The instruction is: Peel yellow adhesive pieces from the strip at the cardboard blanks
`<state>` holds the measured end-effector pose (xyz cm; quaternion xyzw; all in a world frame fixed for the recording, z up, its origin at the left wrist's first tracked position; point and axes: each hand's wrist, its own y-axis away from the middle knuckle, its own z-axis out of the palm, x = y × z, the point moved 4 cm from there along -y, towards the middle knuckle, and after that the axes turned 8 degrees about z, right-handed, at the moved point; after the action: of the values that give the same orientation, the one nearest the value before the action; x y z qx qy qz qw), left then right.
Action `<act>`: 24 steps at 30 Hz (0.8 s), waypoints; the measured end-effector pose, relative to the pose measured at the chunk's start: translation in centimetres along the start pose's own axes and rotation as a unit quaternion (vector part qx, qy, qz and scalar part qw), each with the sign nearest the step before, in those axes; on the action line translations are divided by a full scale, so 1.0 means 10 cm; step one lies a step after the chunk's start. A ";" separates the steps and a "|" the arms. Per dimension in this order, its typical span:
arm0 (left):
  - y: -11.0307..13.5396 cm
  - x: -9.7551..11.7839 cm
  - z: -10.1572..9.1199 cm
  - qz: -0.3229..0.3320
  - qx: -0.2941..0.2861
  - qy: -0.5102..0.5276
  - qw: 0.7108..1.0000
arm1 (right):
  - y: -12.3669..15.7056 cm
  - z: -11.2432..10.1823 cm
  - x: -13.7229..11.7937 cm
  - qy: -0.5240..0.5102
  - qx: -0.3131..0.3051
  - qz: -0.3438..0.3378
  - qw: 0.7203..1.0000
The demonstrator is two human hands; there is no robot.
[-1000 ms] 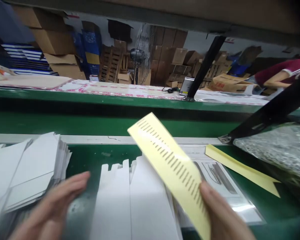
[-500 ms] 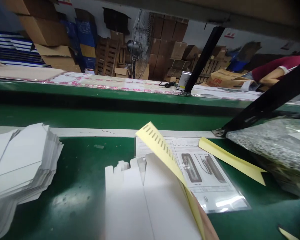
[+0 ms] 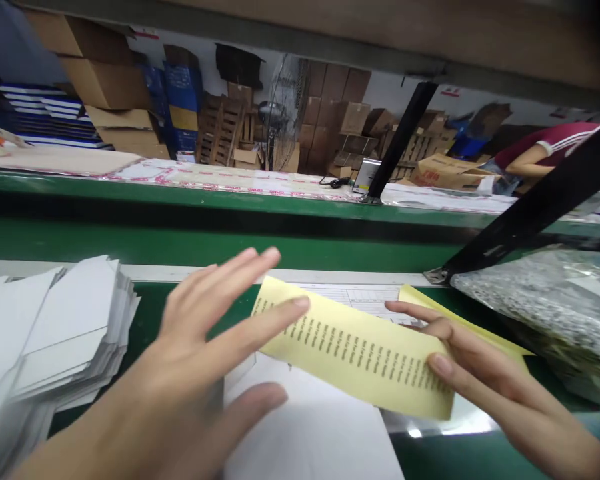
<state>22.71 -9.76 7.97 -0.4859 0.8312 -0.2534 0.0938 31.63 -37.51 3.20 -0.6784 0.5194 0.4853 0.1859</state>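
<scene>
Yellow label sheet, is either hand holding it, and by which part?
The right hand grips the yellow label sheet by its right end; the left hand's fingertip touches its left end.

Right hand [image 3: 480, 373] pinches yellow label sheet [image 3: 360, 353] at frame centre, left hand [image 3: 200, 360] fingertip touching its left end; white card stack [image 3: 55, 333] lower left on green bench [image 3: 190, 307].

To my left, the stack of white card blanks [image 3: 55, 340] blocks the bench [image 3: 180, 313] edge; bare green shows between it and my left hand [image 3: 200, 360]. On my right, a slanting black strut [image 3: 535, 207] and a silvery bag [image 3: 550, 313] close that side.
</scene>
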 end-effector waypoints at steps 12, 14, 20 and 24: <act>-0.09 -0.28 0.40 -0.170 -0.158 0.247 0.941 | -0.31 -0.20 -0.23 0.168 0.029 -0.079 0.982; -0.07 -0.28 0.38 -0.179 -0.134 0.247 0.943 | -0.29 -0.15 -0.26 0.223 0.048 -0.117 0.966; -0.09 -0.21 0.21 -0.100 -0.002 0.203 0.974 | -0.21 0.25 -0.53 0.374 0.003 -0.288 0.882; -0.06 -0.16 0.17 -0.105 0.052 0.199 0.973 | -0.19 0.37 -0.71 0.383 0.005 -0.354 0.853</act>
<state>24.64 -9.20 6.70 -0.5047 0.7631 -0.3966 -0.0755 31.63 -30.25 7.07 -0.9477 0.2765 0.0861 0.1345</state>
